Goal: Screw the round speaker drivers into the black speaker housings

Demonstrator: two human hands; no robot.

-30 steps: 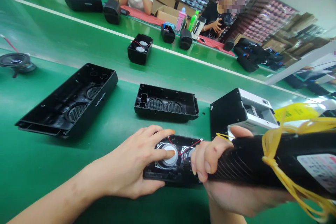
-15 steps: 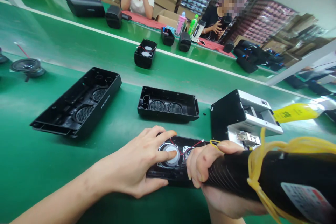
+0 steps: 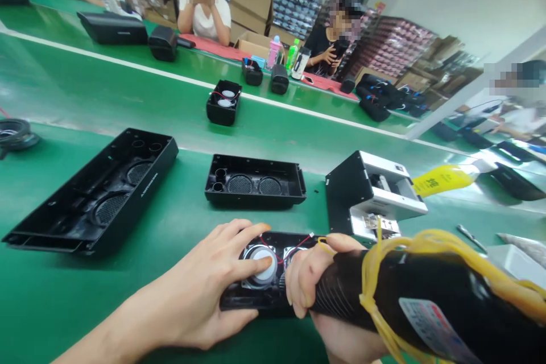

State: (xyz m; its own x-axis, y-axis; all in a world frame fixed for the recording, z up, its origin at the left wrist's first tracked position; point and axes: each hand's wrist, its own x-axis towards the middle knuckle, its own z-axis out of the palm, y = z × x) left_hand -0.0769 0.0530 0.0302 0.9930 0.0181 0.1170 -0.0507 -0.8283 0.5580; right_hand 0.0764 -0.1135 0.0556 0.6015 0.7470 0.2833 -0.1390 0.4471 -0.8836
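My left hand (image 3: 213,287) lies over a black speaker housing (image 3: 248,300), its thumb along the near edge and its fingers bent over the far side, steadying it on the table. One fingertip rests on the round, white-backed speaker driver (image 3: 262,276) inside. A second speaker driver (image 3: 294,251) sits to its right, partly covered by my right hand. Red and black wires with a white plug run over both. My right hand (image 3: 313,281) is wrapped round a thick black electric screwdriver (image 3: 409,290) tied with yellow bands. Its tip is hidden behind my fingers, over the housing.
Two open black housings stand beyond my hands, a long one (image 3: 98,199) at left and a shorter one (image 3: 256,185). A screw feeder (image 3: 367,193) and a yellow bottle (image 3: 446,180) are at right. Another housing (image 3: 224,105) lies farther off. Co-workers sit across the green table (image 3: 179,290).
The camera view has shifted, so the table things appear farther left and lower. Both hands keep their hold on the housing and the screwdriver.
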